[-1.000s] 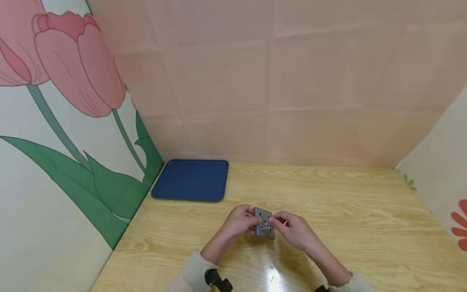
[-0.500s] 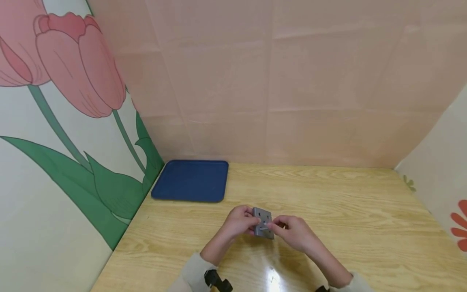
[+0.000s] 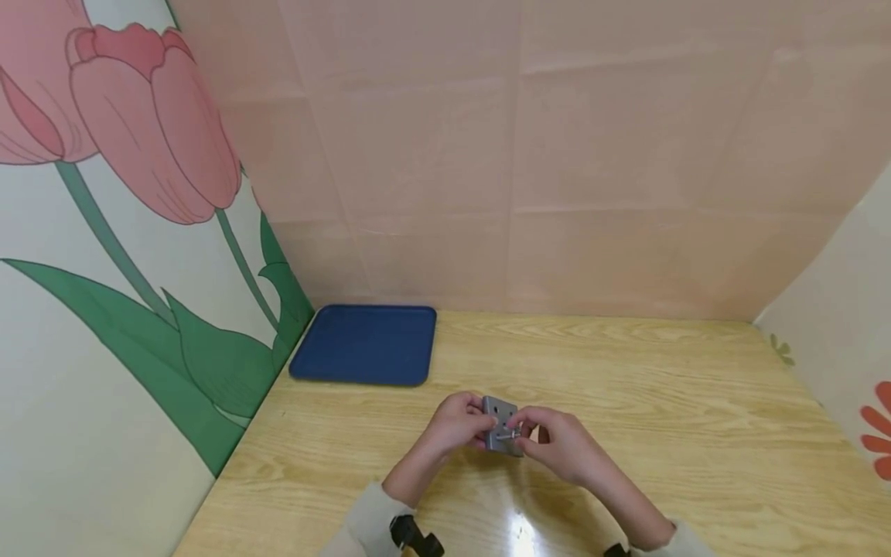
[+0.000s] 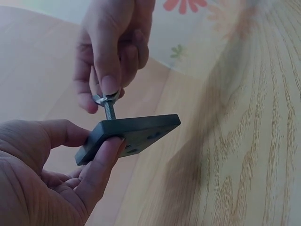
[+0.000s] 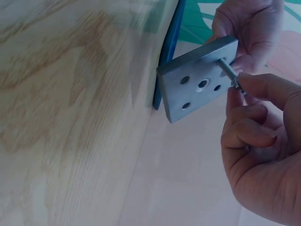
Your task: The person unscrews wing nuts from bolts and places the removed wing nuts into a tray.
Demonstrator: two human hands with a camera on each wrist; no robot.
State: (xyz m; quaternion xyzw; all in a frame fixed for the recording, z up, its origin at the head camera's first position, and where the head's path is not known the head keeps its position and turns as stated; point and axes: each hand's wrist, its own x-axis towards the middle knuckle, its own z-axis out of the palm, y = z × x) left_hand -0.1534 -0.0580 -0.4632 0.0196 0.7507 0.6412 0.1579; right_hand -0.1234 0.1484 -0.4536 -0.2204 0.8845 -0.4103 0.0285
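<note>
Your left hand (image 3: 455,424) maintains a grip, thumb (image 3: 482,422) pressing on the near side, fingers behind. Your right hand (image 3: 560,442) pinches between thumb and forefinger; its other fingers (image 5: 256,134) curl toward the palm. Your left forearm (image 3: 412,473) and right forearm (image 3: 622,499) reach forward and converge, bare below the sleeves (image 3: 374,517). Your hands sit close together, facing one another.

Grey plate (image 5: 200,71), silvery bolt (image 5: 227,69), navy tray (image 3: 362,344), wood-grained tabletop (image 3: 661,402), white wall (image 3: 63,433) (pink tulips (image 3: 156,124))
</note>
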